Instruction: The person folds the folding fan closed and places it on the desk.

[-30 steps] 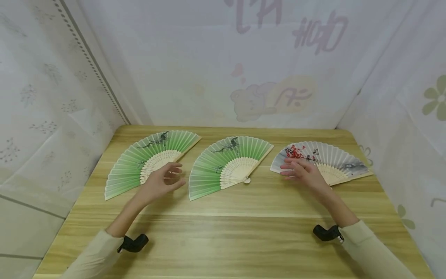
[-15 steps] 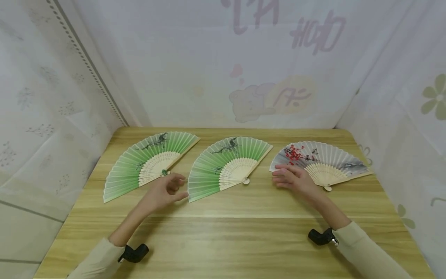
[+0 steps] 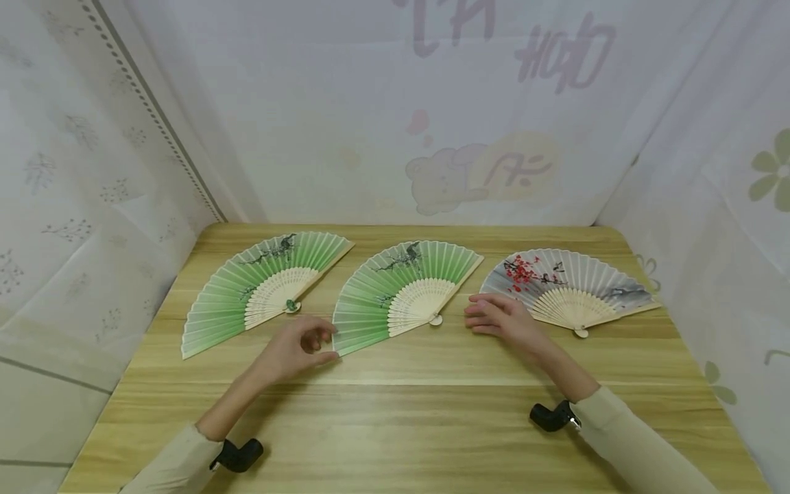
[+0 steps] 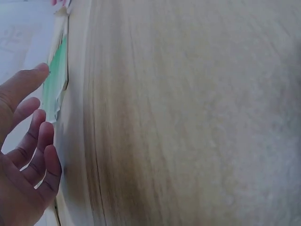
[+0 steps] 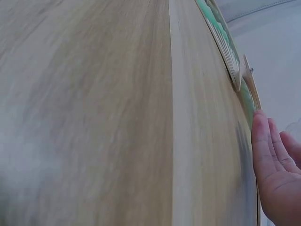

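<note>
Three spread folding fans lie in a row on the wooden table. The left green fan point(image 3: 228, 309) and the middle green fan point(image 3: 364, 302) both carry a dark branch print; the white-grey fan point(image 3: 580, 271) on the right bears red blossoms. My left hand point(image 3: 296, 350) is at the lower left corner of the middle fan, thumb and fingers apart and loosely bent, holding nothing. In the left wrist view its fingers point(image 4: 51, 162) show beside the green cloth. My right hand point(image 3: 506, 322), fingers extended, is by the left end of the white-grey fan, overlapping its edge, with nothing in it.
Bare wooden table top point(image 3: 395, 432) lies in front of the fans. Printed white curtains point(image 3: 333, 123) hang behind and on both sides. A black wrist mount point(image 3: 241, 455) sits at the left cuff, another black mount point(image 3: 552, 416) at the right cuff.
My left hand has moved right and toward me, uncovering the left fan's pivot. The right hand has drawn left off the white-grey fan, showing its ribs and pivot. The fans lie as before.
</note>
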`<control>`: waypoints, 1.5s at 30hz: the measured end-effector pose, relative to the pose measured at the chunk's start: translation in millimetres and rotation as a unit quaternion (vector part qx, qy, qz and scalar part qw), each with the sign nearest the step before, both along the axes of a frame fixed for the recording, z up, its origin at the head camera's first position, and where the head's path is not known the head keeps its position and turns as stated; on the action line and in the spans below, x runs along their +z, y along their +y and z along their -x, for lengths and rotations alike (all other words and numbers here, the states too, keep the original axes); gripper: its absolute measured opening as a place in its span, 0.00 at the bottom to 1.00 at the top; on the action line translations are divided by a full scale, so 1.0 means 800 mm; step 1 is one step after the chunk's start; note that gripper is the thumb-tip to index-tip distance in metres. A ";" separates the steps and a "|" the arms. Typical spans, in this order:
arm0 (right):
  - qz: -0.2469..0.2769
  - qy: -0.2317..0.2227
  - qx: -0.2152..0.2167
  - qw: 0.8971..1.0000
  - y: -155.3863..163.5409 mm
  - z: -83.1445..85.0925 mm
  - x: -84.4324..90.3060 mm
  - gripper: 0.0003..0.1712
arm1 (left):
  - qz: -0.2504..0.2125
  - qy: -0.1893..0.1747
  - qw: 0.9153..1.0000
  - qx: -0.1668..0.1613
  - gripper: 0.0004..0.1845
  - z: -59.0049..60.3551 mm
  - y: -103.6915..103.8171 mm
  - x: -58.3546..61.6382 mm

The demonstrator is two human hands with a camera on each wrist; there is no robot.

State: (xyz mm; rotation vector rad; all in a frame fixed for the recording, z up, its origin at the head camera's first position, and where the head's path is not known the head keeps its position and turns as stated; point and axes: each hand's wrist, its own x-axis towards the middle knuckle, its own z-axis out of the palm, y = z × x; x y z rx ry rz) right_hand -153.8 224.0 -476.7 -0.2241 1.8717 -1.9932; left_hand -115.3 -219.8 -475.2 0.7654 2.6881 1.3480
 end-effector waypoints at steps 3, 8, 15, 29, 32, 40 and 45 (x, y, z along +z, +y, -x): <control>-0.005 -0.002 0.000 1.000 -0.005 0.002 -0.002 0.31 | 0.008 -0.006 1.000 -0.002 0.19 -0.002 0.001 0.000; -0.003 -0.015 -0.010 1.000 -0.011 0.007 -0.006 0.32 | 0.028 -0.008 1.000 -0.007 0.17 -0.002 0.004 0.001; 0.002 -0.038 -0.021 0.999 -0.019 0.009 -0.005 0.30 | 0.045 -0.003 0.999 -0.008 0.13 -0.003 0.004 0.000; 0.000 -0.063 -0.014 0.998 -0.029 0.014 -0.002 0.28 | 0.038 0.022 0.999 -0.012 0.10 -0.003 0.005 -0.008; 0.003 -0.065 -0.017 0.998 -0.031 0.015 -0.003 0.28 | 0.043 0.018 0.999 -0.006 0.11 -0.004 0.005 -0.008; 0.014 -0.074 -0.029 0.997 -0.036 0.018 -0.003 0.27 | 0.072 0.005 0.997 0.029 0.12 -0.010 0.005 -0.006; 0.020 -0.076 -0.027 0.997 -0.041 0.020 -0.005 0.24 | 0.095 0.006 0.994 0.061 0.11 -0.018 0.005 -0.005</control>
